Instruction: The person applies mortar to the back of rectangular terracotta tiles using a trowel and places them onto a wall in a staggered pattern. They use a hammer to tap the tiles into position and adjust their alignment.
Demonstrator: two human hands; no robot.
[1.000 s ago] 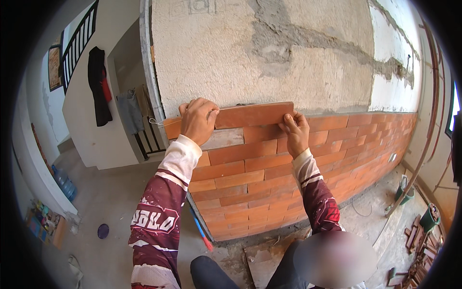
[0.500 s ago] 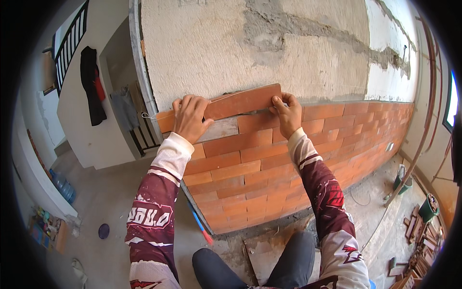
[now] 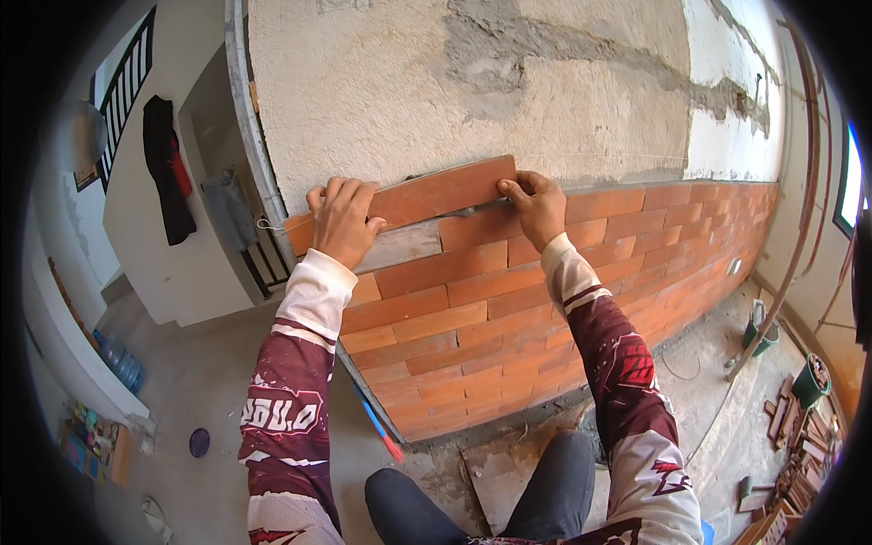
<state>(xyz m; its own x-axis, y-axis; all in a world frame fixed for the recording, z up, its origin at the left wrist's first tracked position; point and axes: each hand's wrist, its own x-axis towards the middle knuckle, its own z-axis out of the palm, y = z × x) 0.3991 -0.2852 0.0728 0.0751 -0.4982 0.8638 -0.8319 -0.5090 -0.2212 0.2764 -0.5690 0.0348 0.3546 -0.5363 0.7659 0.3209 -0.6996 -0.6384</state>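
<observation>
A long reddish clay tile point(image 3: 436, 189) sits slightly tilted on the top course of brick-like tiles point(image 3: 475, 230), against bare plaster point(image 3: 372, 100). My left hand point(image 3: 345, 222) grips its left end with bent fingers, beside a thin string point(image 3: 271, 225) stretched along the wall's left edge. My right hand point(image 3: 538, 209) pinches the tile's right end between thumb and fingers. Part of the tile's left end is hidden by my left hand. A dark gap shows under the tile toward the right.
A railed staircase point(image 3: 125, 82) with hanging dark clothing point(image 3: 171, 168) is at left. A blue water bottle point(image 3: 121, 363), purple lid point(image 3: 199, 442) and broom point(image 3: 389, 443) are below. Pipes point(image 3: 804, 136), green buckets point(image 3: 808, 391) and piled tiles point(image 3: 788, 418) stand at right; my knees are below.
The tile tilts more, its right end higher than a second ago, and my left fingers have shifted on it. The whole view has shifted, putting hands and tile further left in the picture.
</observation>
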